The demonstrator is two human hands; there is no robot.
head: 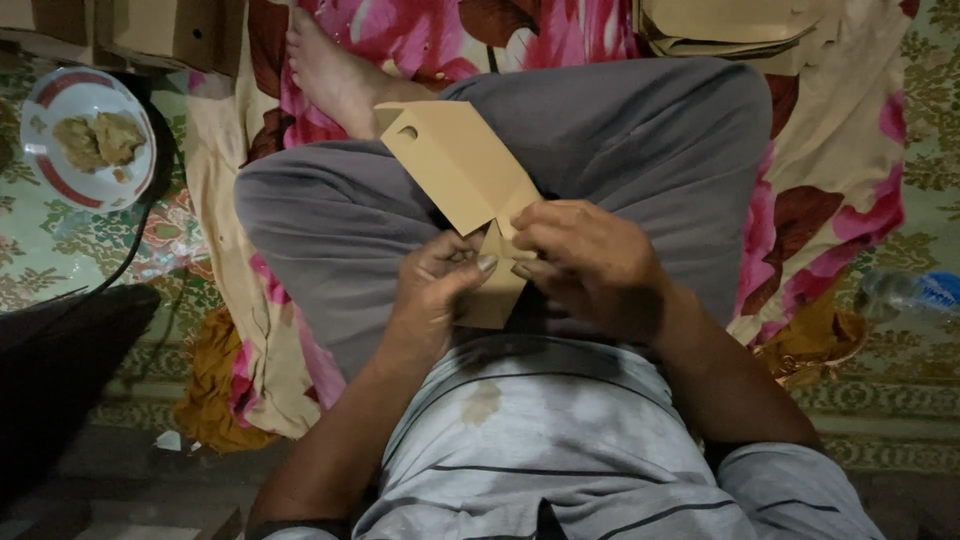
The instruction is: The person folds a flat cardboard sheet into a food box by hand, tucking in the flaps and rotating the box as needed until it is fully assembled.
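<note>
I sit cross-legged in grey trousers and hold a tan flat cardboard cut-out (455,165) over my lap. It has a small punched hole near its far corner and a narrow flap at its near end. My left hand (432,290) pinches that near flap from the left, thumb on top. My right hand (585,258) grips the same part from the right, fingers curled over the fold. The two hands almost touch.
A stack of tan cardboard blanks (730,28) lies at the top right. More brown cardboard pieces (130,35) stand at the top left. A white red-rimmed plate with food (88,135) sits left. A plastic bottle (905,292) lies right, on a floral cloth (830,210).
</note>
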